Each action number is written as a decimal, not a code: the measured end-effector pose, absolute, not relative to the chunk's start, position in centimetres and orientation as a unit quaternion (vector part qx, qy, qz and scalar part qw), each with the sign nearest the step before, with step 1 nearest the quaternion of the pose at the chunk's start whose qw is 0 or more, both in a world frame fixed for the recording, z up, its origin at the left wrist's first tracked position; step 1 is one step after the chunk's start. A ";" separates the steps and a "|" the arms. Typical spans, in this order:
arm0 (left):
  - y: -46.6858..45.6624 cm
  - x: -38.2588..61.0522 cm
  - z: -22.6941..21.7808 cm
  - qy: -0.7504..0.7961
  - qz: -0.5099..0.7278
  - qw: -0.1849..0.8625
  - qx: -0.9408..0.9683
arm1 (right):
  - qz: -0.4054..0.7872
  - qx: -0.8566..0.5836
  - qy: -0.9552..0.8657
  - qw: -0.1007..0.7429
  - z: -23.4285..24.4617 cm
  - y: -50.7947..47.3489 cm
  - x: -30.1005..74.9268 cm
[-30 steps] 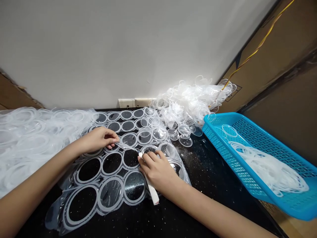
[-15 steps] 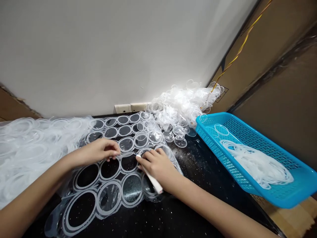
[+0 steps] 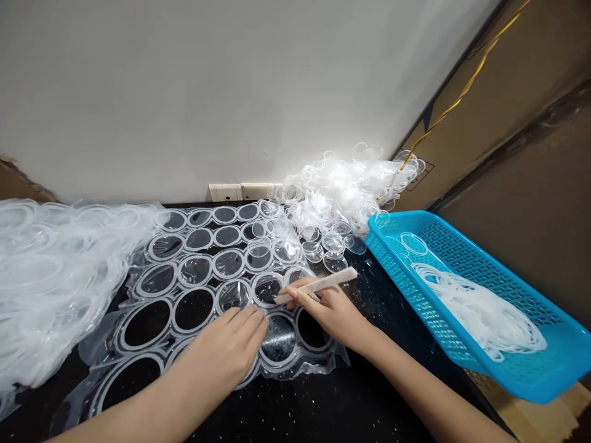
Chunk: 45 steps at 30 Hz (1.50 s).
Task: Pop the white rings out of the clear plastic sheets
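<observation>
A clear plastic sheet (image 3: 203, 271) printed with rows of white rings lies on the black tabletop (image 3: 305, 406). My left hand (image 3: 226, 351) rests flat on its near part, fingers stretched out and pressing it down. My right hand (image 3: 330, 311) pinches a slim white stick-like tool (image 3: 318, 285), held nearly level with its tip at a ring in the sheet's right part. Some discs have been removed, showing black holes.
A blue plastic basket (image 3: 466, 295) at the right holds white rings. A heap of loose clear rings and discs (image 3: 346, 191) sits at the back right by the wall. More clear sheets (image 3: 50, 271) pile up at the left. A wall socket strip (image 3: 240, 192) sits behind.
My left hand moved from the sheet's middle toward me and flattened. My right hand turned the tool from pointing down toward me to lying nearly level. The sheet shifted.
</observation>
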State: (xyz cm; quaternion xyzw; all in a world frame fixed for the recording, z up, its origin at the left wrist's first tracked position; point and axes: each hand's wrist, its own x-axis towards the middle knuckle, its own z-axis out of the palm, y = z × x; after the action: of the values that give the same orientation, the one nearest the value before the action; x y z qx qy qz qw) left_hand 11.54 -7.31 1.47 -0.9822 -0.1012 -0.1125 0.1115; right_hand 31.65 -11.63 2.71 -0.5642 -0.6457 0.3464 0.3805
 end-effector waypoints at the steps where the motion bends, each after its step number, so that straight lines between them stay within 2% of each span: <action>1: -7.7 11.5 1.1 -0.108 -0.114 0.119 -0.980 | 0.338 -0.557 -0.656 0.380 2.5 -11.6 31.5; 13: -8.6 11.6 0.7 -0.166 -0.110 0.166 -0.966 | 0.304 -0.537 -0.688 0.381 1.9 -11.6 31.4; 16: -8.7 11.7 0.7 -0.161 -0.125 0.164 -0.965 | 0.257 -0.525 -0.722 0.369 2.0 -11.6 31.3; 24: -9.3 11.7 0.0 -0.188 -0.108 0.145 -0.965 | 0.053 -0.467 -0.847 0.248 0.5 -12.4 30.5; 28: -9.6 11.5 -0.4 -0.194 -0.114 0.137 -0.965 | 0.007 -0.466 -0.862 0.198 0.0 -12.0 30.2; 36: -9.9 11.1 -0.6 -0.197 -0.092 0.133 -0.967 | -0.038 -0.565 -0.751 0.340 1.1 -9.6 34.5; 45: -9.6 10.8 -0.5 -0.181 -0.099 0.137 -0.969 | -0.171 -0.668 -0.634 0.350 2.1 -9.4 38.6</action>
State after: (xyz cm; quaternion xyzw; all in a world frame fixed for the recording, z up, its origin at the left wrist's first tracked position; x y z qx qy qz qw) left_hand 10.81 -9.59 -0.52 -0.9688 -0.1811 -0.0994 0.1368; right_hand 38.56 -9.35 2.06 -0.6684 -0.6337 -0.1714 0.3496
